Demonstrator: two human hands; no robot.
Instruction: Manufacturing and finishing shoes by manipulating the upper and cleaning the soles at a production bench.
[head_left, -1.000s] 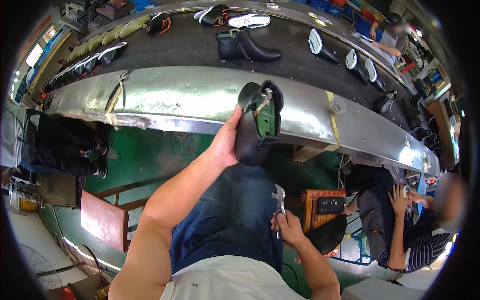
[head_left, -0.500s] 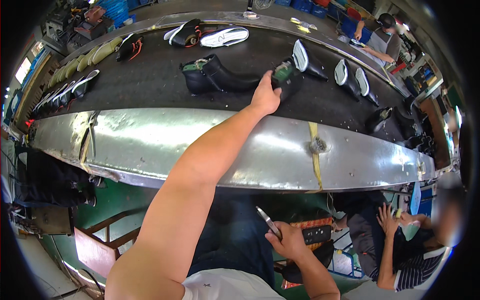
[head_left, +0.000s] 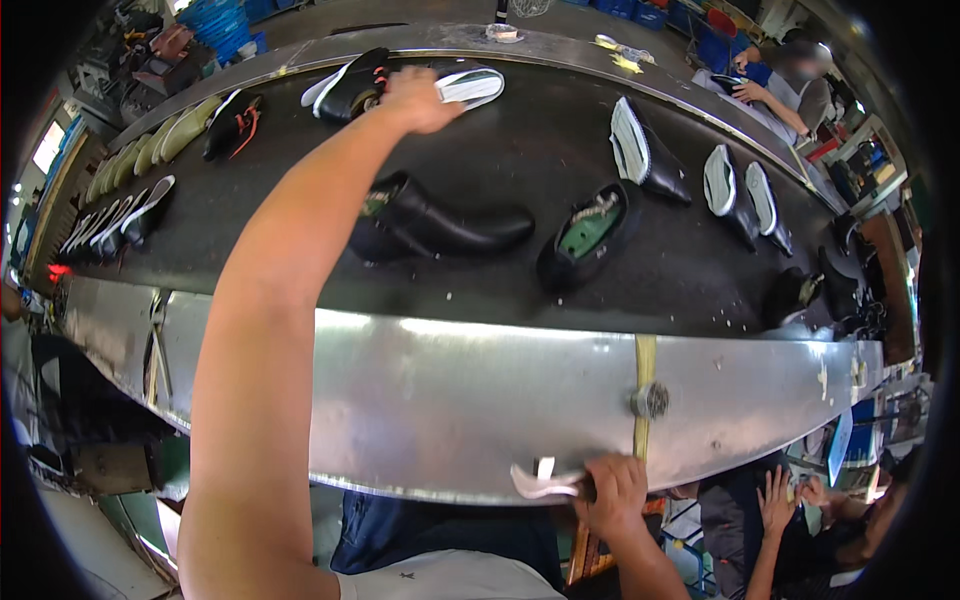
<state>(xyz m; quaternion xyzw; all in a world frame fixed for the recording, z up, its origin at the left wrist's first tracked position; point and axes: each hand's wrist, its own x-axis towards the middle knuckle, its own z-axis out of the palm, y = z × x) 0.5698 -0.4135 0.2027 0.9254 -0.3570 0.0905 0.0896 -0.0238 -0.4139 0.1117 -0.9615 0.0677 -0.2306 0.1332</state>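
At the far side of the black belt, my left hand (head_left: 418, 102) is closed over one end of a black shoe upper with a white sole side (head_left: 472, 88); the fingertips are partly hidden. My right hand (head_left: 615, 495) grips a metal hand tool (head_left: 545, 483) with a curved head and a short stub, above the near metal edge. Nearer me, a black ankle boot (head_left: 460, 222) lies on its side, partly behind my left forearm. A black shoe with a green insole (head_left: 588, 238) rests to the right of it.
Beside my left hand lies a black shoe with orange laces (head_left: 352, 88). More white-lined uppers (head_left: 632, 145) lie right, with rows of shoes (head_left: 130, 215) at far left. A metal ledge (head_left: 480, 400) borders the belt. A co-worker's hands (head_left: 775, 505) are at lower right; another person sits across.
My left hand has let go of the green-insoled shoe and reached far left to the white-soled one. My right hand has risen with the tool over the metal ledge.
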